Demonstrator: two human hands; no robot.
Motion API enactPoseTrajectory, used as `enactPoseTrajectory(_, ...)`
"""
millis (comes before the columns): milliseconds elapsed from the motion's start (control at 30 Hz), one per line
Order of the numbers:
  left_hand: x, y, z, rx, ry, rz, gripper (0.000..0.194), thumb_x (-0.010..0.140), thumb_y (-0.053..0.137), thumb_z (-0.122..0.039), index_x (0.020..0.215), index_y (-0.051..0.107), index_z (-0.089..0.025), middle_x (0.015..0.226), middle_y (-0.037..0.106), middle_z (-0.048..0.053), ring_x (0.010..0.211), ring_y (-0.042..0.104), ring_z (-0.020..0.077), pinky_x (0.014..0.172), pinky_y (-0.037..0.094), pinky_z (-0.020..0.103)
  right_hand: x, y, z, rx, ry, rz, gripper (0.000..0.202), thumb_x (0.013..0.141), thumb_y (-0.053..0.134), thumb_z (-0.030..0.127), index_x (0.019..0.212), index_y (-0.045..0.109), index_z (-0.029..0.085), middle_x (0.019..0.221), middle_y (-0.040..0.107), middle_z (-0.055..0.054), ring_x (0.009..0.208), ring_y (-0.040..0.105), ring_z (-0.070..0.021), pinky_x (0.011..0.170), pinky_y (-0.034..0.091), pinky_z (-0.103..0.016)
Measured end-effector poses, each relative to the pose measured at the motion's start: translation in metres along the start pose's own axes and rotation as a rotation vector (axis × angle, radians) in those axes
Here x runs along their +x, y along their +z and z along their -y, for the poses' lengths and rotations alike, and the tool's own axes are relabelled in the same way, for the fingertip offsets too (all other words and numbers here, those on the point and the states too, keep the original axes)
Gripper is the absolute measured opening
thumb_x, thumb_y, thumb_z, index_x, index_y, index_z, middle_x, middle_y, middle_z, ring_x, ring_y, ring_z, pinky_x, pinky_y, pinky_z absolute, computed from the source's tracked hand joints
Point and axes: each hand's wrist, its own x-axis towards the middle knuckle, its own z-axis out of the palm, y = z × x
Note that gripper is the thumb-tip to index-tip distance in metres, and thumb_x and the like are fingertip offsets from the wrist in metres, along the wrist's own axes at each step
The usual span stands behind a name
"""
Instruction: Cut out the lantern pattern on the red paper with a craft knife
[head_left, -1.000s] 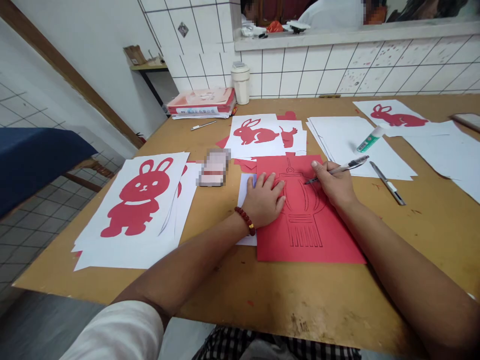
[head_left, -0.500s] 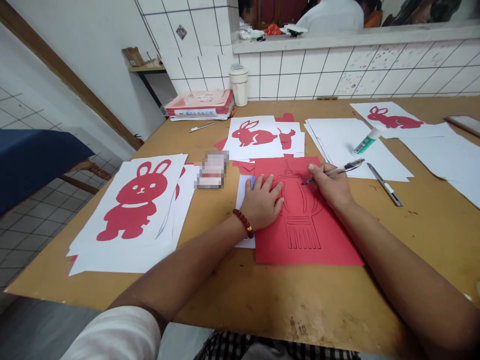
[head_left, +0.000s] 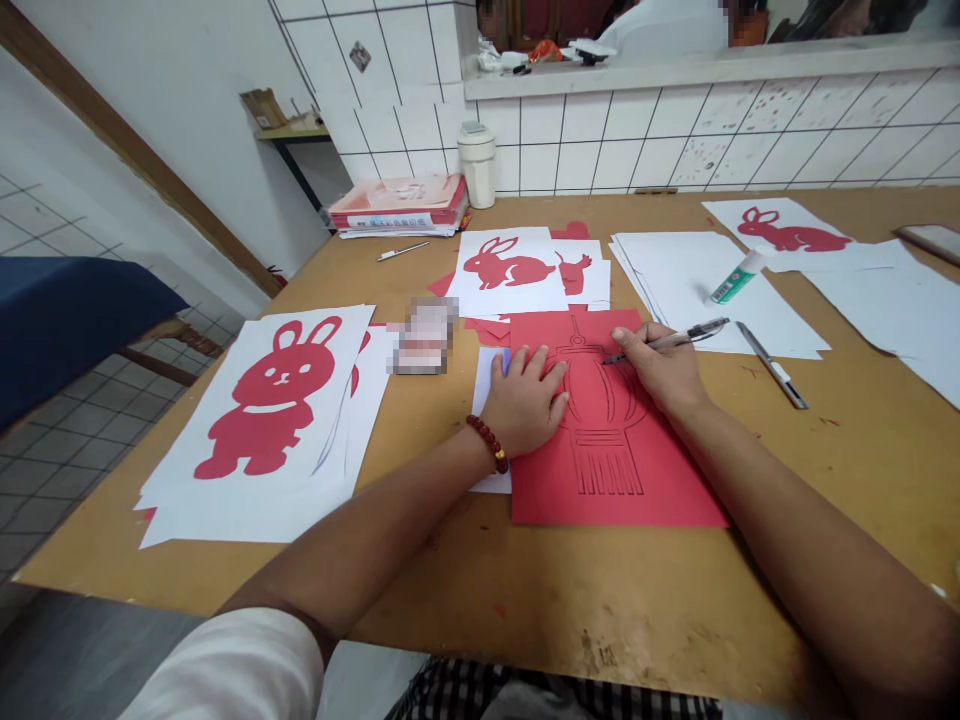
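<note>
A sheet of red paper [head_left: 555, 495] lies on the table in front of me, with a tasselled lantern outlined on it in dark lines. My left hand [head_left: 523, 402] rests flat on its left part, fingers spread. A pen [head_left: 694, 332] is pinched in my right hand [head_left: 667, 372], its tip touching the paper on the upper right of the lantern body. Under my left hand a white and purple sheet [head_left: 487, 480] shows at the red paper's left edge. A craft knife [head_left: 772, 367] lies to the right of my right hand.
Red rabbit cut-outs on white sheets [head_left: 180, 515] lie at left, with another rabbit sheet [head_left: 510, 270] behind the red paper. White paper [head_left: 675, 265] and a glue stick [head_left: 739, 277] are at right. A white cup [head_left: 478, 165] stands by stacked packs [head_left: 401, 207] at the wall.
The view has shifted very slightly. My right hand and the pen tip have moved a tiny bit; my left hand stays flat in place.
</note>
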Motion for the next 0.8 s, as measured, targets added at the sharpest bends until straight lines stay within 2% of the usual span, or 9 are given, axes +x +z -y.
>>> enactPoseTrajectory(333,-0.0002,-0.0011,-0.0008,0.004,-0.005,0.014,0.050,0.104,0.038,-0.039,0.150,0.046,-0.020,0.161,0.037,0.013,0.148,0.032,0.0367,0.119,0.024,0.064,-0.0024,0.0014,0.0102,-0.003,0.061,0.010,0.046,0.076,0.077,0.048,0.051,0.047,0.023,0.047,0.043,0.005,0.048,0.034,-0.0114,0.050,0.029,-0.029)
enactPoseTrajectory(800,0.0000,-0.0015,-0.0009,0.006,-0.009,0.015,0.050,0.103,0.038,-0.038,0.150,0.046,-0.021,0.161,0.037,0.013,0.148,0.032,0.0369,0.118,0.024,0.065,-0.0006,0.0033,0.0078,0.049,0.050,0.011,0.047,0.071,0.080,0.052,0.052,0.048,0.023,0.047,0.045,0.004,0.047,0.036,-0.0109,0.047,0.029,-0.029)
